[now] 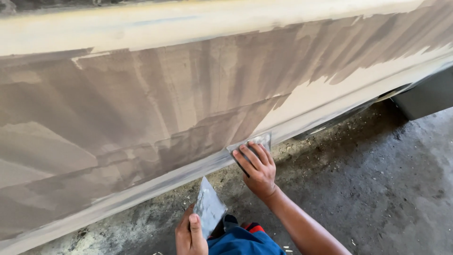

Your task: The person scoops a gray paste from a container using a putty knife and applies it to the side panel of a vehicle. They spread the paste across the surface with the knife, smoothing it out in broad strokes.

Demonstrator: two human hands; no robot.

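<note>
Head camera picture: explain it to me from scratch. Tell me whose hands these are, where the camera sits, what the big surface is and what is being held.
There is one picture, taken by a camera worn on a person's head, looking down at that person's own two bare hands. No machine is involved.

The big surface filling the upper part is a vehicle body panel. It is pale cream, and a wide area is coated with grey-brown filler spread in streaks.

The right hand presses a flat spreader blade against the lower edge of the panel, fingers laid over it. The left hand, lower and closer to the camera, holds a second flat blade smeared with grey filler, away from the panel.

Below is a rough, dirty concrete floor. The blue cloth at the bottom edge looks like the person's clothing.
</note>
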